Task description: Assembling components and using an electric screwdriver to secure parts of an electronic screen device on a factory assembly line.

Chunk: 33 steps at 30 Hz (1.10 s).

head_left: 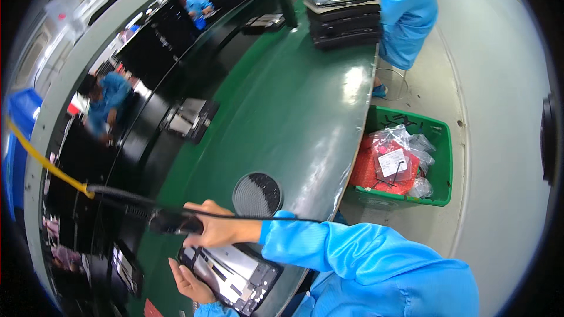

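Note:
In front of me an opened tablet-like device (pixel 232 276) lies on the green bench, with flat silver panels and small parts showing inside. My right hand (pixel 217 223) is wrapped round a black electric screwdriver (pixel 170 222) above the device's far edge; its tip is hidden. A dark cable runs from the tool toward a yellow strap (pixel 50 164). At the device's left edge rests my left hand (pixel 191 285), fingers stretched out and holding nothing. Just beyond my right hand stands a round dish (pixel 257 194) with a ribbed inside and small dark bits in it.
More opened devices (pixel 191 118) lie along the bench's left side. Black trays (pixel 343 23) are stacked at the far end, beside a person in blue (pixel 408 12). A green bin (pixel 443 158) with red bubble wrap and plastic bags stands on the floor right of the bench (pixel 276 105).

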{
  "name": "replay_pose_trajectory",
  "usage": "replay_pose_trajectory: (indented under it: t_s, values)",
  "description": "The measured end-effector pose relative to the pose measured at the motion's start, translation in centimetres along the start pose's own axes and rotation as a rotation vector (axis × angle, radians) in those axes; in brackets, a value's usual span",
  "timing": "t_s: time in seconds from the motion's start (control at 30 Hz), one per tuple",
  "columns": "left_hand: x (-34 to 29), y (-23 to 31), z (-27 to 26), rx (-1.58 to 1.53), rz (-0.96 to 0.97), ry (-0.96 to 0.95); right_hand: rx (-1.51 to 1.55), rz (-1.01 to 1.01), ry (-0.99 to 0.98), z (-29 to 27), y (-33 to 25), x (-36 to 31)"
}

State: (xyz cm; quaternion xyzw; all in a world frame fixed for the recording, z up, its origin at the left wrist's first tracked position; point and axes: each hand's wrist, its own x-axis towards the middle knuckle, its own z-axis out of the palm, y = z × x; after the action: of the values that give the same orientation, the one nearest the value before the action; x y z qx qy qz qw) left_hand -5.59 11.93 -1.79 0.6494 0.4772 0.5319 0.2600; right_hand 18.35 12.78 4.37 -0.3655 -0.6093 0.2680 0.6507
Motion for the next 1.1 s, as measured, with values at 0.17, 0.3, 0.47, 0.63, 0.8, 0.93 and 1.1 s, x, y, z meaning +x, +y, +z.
replay_pose_trajectory:
  t_s: [0.17,0.3,0.47,0.63,0.8,0.93,1.1]
  values:
    - [-2.6,2.7,0.6,-0.001,0.040,-0.057,0.086,-0.081,0.110,-2.2,-1.2,1.0]
    - [-3.3,2.6,1.4,-0.207,-0.092,-0.057,0.184,0.217,0.193,-6.6,-0.9,1.5]
    - [-3.4,2.2,1.5,-0.184,-0.100,-0.018,0.231,0.073,0.257,-7.7,0.8,1.8]
    - [-3.2,2.1,3.1,-0.139,-0.079,-0.021,0.163,0.105,0.202,-6.5,1.1,2.3]
    - [-3.7,1.9,3.5,-0.007,-0.065,-0.042,0.118,0.094,0.201,-6.2,2.0,2.9]
    - [-3.9,2.3,4.0,-0.113,-0.112,-0.018,0.095,0.102,0.207,-6.3,2.1,3.2]
    - [-3.7,2.9,4.1,-0.161,-0.186,0.025,0.047,0.114,0.257,-7.7,1.3,2.3]
